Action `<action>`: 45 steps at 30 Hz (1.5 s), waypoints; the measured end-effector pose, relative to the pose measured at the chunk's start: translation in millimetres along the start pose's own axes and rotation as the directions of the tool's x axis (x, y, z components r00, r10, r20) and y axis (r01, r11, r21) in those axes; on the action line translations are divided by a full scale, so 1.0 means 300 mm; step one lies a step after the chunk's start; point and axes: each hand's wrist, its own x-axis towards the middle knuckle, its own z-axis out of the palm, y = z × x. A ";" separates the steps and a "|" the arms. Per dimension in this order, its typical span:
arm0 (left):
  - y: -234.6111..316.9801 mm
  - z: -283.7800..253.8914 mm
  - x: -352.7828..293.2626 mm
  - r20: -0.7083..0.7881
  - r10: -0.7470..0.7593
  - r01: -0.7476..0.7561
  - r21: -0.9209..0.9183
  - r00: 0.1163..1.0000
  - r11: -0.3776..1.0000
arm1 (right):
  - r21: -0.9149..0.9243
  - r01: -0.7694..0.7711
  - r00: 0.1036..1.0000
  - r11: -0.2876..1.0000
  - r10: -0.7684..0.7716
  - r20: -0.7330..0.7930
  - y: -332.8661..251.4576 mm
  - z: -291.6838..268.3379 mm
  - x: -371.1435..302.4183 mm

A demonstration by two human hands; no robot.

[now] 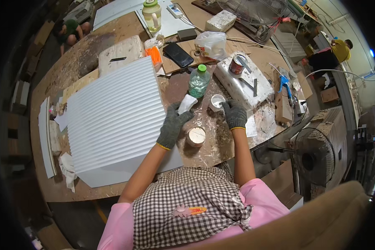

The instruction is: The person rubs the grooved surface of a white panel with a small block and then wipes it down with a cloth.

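Gripping the crumpled white wad (188,103), the gloved left hand (173,125) sits at ten o'clock from the round paste tub (195,144), fingers curled closely about the wad's lower end while the free end pokes out toward one o'clock. Whether the wad is paper, cloth or film I cannot tell; it looks light and soft, likely to squash readily, so a wrap around its lower part should suit it. At one o'clock from the tub is the small white cup (213,107), pale stuff inside; it seems light and easily tipped, best pinched by its outer wall. The gloved right hand (235,115), at two o'clock, is half curled, fingertips against the cup's three o'clock side; whether they truly grip cannot be told. At twelve o'clock stands a green-capped plastic bottle (199,83).
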 end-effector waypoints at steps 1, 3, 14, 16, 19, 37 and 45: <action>0.012 0.028 0.023 0.043 -0.050 0.056 -0.147 0.998 0.988 | -0.015 0.064 0.998 0.998 -0.063 0.013 0.006 -0.001 0.019; 0.008 0.030 0.024 0.094 -0.119 0.141 -0.282 0.988 0.949 | -0.026 0.109 0.993 0.994 -0.108 0.044 -0.010 -0.001 -0.022; -0.047 0.188 0.217 0.269 -0.289 0.349 -0.212 0.919 0.913 | -0.163 0.319 0.948 0.934 -0.316 0.042 -0.061 0.032 0.013; -0.054 0.204 0.234 0.291 -0.373 0.423 -0.133 0.881 0.896 | -0.112 0.298 0.954 0.948 -0.295 0.046 -0.072 0.024 -0.010; -0.120 0.221 0.253 0.276 -0.334 0.388 -0.172 0.901 0.905 | -0.075 0.288 0.958 0.955 -0.288 0.012 -0.068 0.022 -0.036; -0.226 0.116 0.248 0.049 0.017 -0.027 0.206 0.999 0.978 | 0.837 -0.280 0.951 0.470 0.256 0.175 0.095 0.019 -0.042; 0.006 0.088 0.156 0.097 0.183 -0.207 0.456 0.978 0.865 | 0.919 -0.387 0.907 0.080 0.211 0.364 0.077 -0.058 -0.102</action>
